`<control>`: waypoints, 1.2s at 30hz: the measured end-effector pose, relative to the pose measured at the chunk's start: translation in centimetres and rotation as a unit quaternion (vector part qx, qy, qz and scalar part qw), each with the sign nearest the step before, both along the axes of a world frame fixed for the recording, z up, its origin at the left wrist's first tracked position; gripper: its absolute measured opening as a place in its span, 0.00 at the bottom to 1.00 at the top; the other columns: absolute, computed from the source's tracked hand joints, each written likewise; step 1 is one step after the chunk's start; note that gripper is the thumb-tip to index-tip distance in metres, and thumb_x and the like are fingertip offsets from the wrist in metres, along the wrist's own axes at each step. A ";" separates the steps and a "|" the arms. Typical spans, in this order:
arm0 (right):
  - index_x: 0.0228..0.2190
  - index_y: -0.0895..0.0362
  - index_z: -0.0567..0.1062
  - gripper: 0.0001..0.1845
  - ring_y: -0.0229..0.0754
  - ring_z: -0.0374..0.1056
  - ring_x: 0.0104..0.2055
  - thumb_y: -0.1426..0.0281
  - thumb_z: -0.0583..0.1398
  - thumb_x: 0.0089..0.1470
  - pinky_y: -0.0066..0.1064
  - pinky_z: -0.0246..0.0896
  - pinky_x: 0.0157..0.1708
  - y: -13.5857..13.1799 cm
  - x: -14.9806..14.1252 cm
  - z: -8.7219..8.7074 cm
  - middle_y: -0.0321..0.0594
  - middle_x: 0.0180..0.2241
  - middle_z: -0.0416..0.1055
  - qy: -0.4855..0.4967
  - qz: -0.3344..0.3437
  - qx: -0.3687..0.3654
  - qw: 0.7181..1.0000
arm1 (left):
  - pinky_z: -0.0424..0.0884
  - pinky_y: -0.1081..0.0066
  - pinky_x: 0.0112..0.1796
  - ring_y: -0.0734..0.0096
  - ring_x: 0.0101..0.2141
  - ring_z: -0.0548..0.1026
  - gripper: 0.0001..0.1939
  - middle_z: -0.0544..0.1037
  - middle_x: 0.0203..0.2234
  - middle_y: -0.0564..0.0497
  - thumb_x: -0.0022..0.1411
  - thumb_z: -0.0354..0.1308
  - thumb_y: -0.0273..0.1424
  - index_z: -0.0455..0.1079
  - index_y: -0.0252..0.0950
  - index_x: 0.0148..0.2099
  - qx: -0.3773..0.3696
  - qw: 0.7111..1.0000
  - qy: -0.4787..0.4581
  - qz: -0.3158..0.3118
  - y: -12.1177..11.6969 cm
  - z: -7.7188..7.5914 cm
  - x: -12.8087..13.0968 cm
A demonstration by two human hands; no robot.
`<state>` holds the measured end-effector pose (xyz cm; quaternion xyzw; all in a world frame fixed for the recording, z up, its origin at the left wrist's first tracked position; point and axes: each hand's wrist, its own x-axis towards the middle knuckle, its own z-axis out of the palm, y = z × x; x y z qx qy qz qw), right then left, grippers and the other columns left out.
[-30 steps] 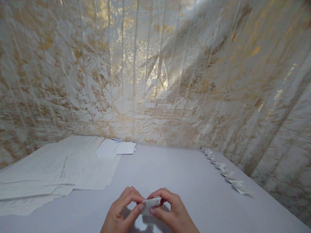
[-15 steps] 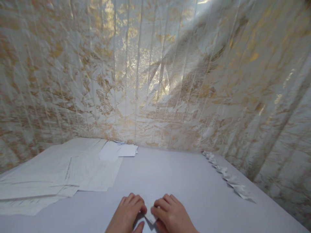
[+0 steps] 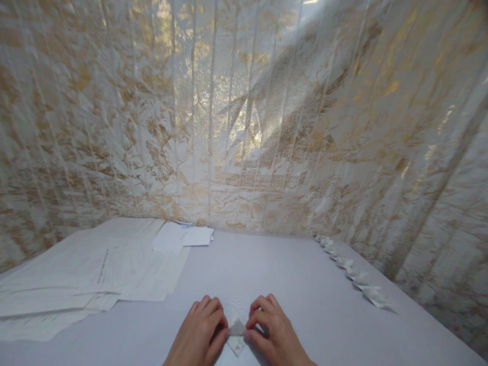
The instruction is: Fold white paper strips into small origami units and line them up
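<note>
A small folded piece of white paper (image 3: 237, 336) lies on the white table (image 3: 267, 274) at the near edge. My left hand (image 3: 200, 333) presses on its left side with curled fingers. My right hand (image 3: 272, 333) presses on its right side, fingertips pinched against the paper. Both hands rest low on the table surface, with the paper's pointed corner showing between them.
Large white paper sheets (image 3: 87, 269) are spread over the left of the table, with smaller white cards (image 3: 183, 237) at the back. A row of several small folded paper pieces (image 3: 353, 274) runs along the right edge. A white and gold curtain (image 3: 244, 117) hangs behind.
One second ago both hands held the folded paper lifted off the table. They have lowered it and now press it flat on the surface.
</note>
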<state>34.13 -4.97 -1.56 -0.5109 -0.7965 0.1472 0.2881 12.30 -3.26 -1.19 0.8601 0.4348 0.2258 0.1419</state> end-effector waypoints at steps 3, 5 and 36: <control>0.26 0.55 0.78 0.10 0.45 0.67 0.43 0.82 0.67 0.49 0.36 0.61 0.47 0.1 -0.7 0.8 0.36 0.36 0.74 0.021 -0.052 -0.040 0.998 | 0.64 0.60 0.43 0.57 0.42 0.71 0.06 0.76 0.38 0.48 0.65 0.56 0.26 0.72 0.38 0.35 -0.021 0.999 0.007 0.025 -0.1 0.4 0.5; 0.25 0.55 0.78 0.10 0.46 0.67 0.43 0.81 0.67 0.50 0.38 0.61 0.47 0.2 -1.0 1.0 0.36 0.36 0.73 0.016 -0.061 -0.044 0.997 | 0.65 0.59 0.44 0.56 0.44 0.72 0.07 0.76 0.40 0.47 0.66 0.54 0.26 0.73 0.37 0.37 -0.027 0.998 0.041 0.036 -0.1 0.8 0.9; 0.39 0.53 0.72 0.14 0.50 0.65 0.47 0.79 0.63 0.51 0.42 0.56 0.50 0.1 -1.9 0.8 0.38 0.42 0.72 0.000 -0.076 -0.040 0.996 | 0.62 0.54 0.52 0.53 0.52 0.68 0.25 0.72 0.52 0.43 0.63 0.51 0.20 0.68 0.40 0.60 -0.031 0.999 0.006 0.035 0.2 0.5 1.8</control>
